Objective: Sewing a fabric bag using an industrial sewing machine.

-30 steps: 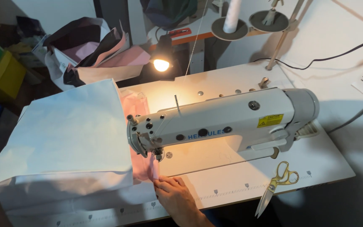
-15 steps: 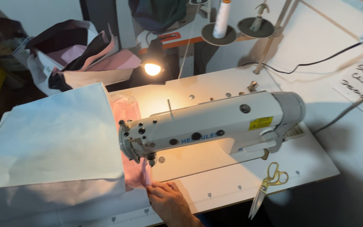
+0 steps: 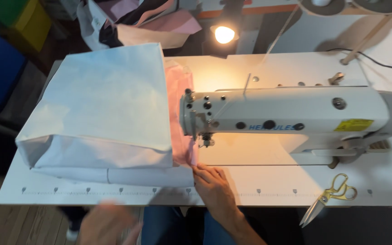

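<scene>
My right hand (image 3: 212,186) lies flat on the table's front part, its fingertips pressing the near end of a pink fabric strip (image 3: 180,122). That strip runs under the needle of a white sewing machine (image 3: 291,118). My left hand (image 3: 107,224) is blurred, low at the frame's bottom edge in front of the table, holding nothing that I can see. A large folded white sheet of paper or cloth (image 3: 105,113) covers the left half of the table and lies over most of the pink fabric.
Gold-handled scissors (image 3: 332,197) lie at the table's (image 3: 273,186) front right. A lit lamp (image 3: 224,34) shines behind the machine. Piled pink and dark fabrics (image 3: 146,22) sit at the back left. A thread stand's rod (image 3: 368,41) stands at the back right.
The view has swung left and closer. My right hand stays on the pink fabric's near end. My left hand has come into view at the bottom, blurred.
</scene>
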